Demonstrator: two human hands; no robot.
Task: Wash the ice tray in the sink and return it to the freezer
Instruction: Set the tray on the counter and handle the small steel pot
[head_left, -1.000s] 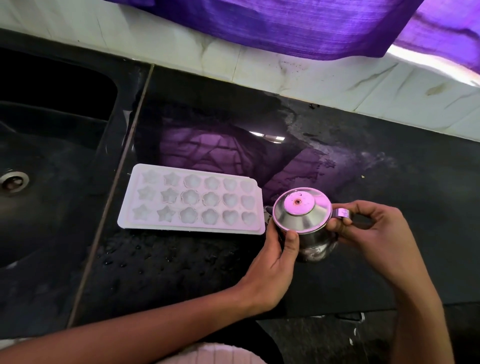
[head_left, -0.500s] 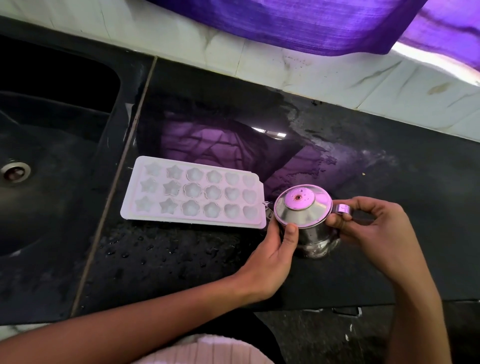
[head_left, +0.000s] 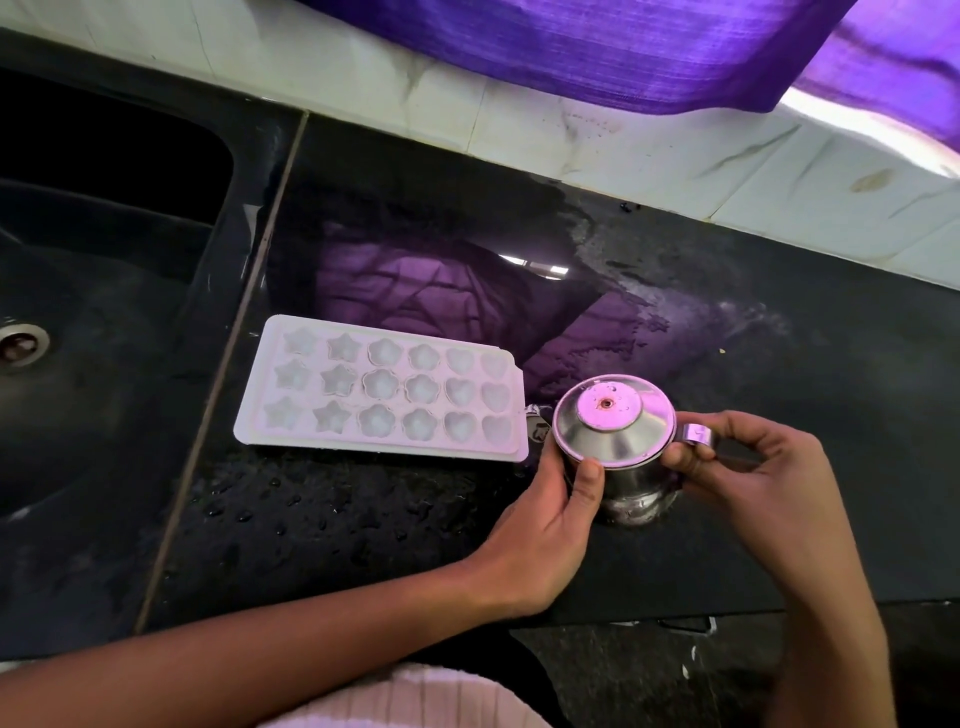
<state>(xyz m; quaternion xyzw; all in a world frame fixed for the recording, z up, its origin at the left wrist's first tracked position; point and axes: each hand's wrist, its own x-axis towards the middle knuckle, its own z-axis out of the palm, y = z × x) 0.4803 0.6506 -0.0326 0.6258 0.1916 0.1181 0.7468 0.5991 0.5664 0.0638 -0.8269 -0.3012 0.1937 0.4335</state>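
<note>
A white ice tray (head_left: 382, 392) with star, flower and heart moulds lies flat on the wet black counter (head_left: 337, 519), just right of the sink. To its right stands a small steel pot with a domed lid (head_left: 613, 421). My left hand (head_left: 550, 530) curls round the pot's left side, thumb on the lid's rim. My right hand (head_left: 753, 473) pinches the pot's handle (head_left: 696, 435) on the right. Neither hand touches the tray.
The black sink (head_left: 93, 332) with its metal drain (head_left: 21, 345) fills the left. White marble tiles (head_left: 571, 135) back the counter, with a purple curtain (head_left: 597, 47) hanging above. Water drops dot the counter in front of the tray.
Both hands keep the same hold on the pot. The view has shifted slightly; tray and pot stay in place on the counter.
</note>
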